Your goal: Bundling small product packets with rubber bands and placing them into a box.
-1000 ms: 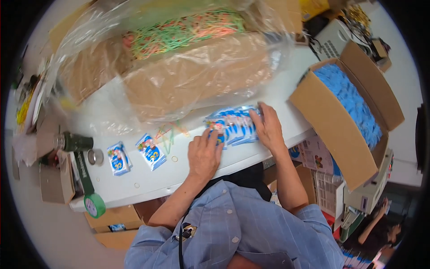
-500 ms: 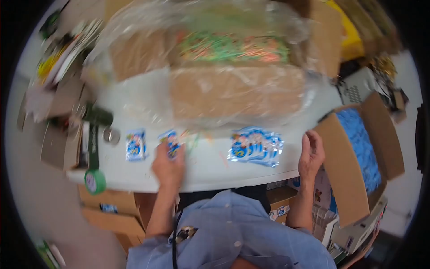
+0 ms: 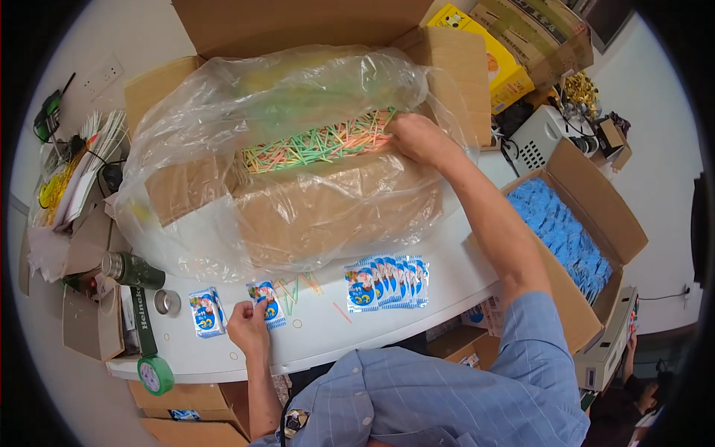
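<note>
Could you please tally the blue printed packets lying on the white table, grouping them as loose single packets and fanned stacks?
Loose single packets: 2, one lying free and one under the left hand at.
Fanned stack of packets: 1; its packets overlap too much to count.
Total: 3 groups on the table.

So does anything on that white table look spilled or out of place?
Yes: a few loose coloured sticks lie scattered on the table beside the left hand, outside the bag-lined box where the rest are.
</note>
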A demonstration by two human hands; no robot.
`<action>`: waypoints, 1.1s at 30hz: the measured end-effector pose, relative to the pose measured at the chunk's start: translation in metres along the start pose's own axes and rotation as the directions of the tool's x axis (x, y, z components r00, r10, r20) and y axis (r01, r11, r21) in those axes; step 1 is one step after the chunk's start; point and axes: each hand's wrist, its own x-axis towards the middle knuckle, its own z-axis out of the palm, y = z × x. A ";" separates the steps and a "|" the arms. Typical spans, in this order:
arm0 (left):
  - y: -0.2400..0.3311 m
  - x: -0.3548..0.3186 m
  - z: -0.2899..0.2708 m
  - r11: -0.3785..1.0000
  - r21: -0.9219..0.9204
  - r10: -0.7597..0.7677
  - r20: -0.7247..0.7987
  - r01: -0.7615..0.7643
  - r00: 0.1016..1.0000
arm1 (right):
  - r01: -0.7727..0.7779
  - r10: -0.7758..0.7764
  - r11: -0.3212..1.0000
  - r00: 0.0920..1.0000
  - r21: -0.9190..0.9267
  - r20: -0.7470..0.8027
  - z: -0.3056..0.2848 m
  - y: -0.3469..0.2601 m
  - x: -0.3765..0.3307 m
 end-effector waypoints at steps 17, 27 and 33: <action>-0.006 -0.002 -0.018 0.872 0.384 0.349 -0.053 -0.303 0.936 | 0.162 -0.019 0.899 0.942 -0.406 0.334 0.007 -0.002 0.038; 0.000 -0.006 -0.029 0.894 0.273 0.391 -0.081 -0.357 0.917 | 0.260 -0.187 0.939 0.935 -0.226 0.302 0.020 0.020 0.035; -0.007 -0.003 -0.034 0.908 0.203 0.395 -0.114 -0.368 0.912 | 0.205 -0.120 0.958 0.923 -0.202 0.366 0.004 0.015 0.041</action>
